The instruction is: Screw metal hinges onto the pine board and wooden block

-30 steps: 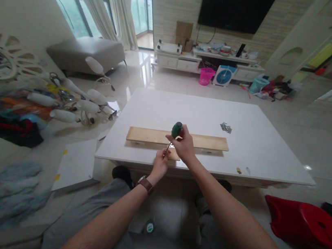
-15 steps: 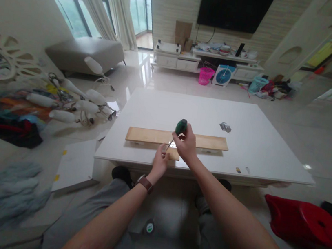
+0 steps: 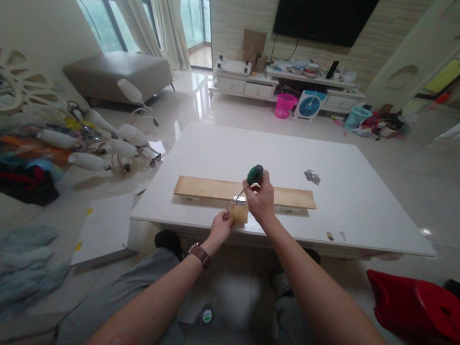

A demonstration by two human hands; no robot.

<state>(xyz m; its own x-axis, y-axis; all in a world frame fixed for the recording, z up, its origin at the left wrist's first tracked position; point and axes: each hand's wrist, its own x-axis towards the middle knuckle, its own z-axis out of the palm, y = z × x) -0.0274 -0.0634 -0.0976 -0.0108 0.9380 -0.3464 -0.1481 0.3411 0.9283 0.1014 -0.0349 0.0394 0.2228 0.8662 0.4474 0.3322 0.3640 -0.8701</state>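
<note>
My right hand (image 3: 261,197) is closed round a green-handled screwdriver (image 3: 255,175), whose shaft slants down to the left. Its tip is at a metal hinge (image 3: 239,200) between a long wooden board (image 3: 206,188) and a small wooden block (image 3: 239,212). The long board lies across the white table, propped on low white pieces. At the block's left edge, my left hand (image 3: 223,224) pinches the block between thumb and fingers. A small pile of metal hinges (image 3: 312,176) lies farther back on the right.
The white table (image 3: 362,208) spans the middle. Two small bits, one a brownish piece (image 3: 330,236), lie near its front right. A red stool (image 3: 429,309) stands on the right; a white panel (image 3: 106,226) and lamp parts (image 3: 126,146) are on the left.
My left hand has drawn back from the screwdriver tip to the block's left edge. The block shows more of its face, and the screwdriver handle has shifted slightly right.
</note>
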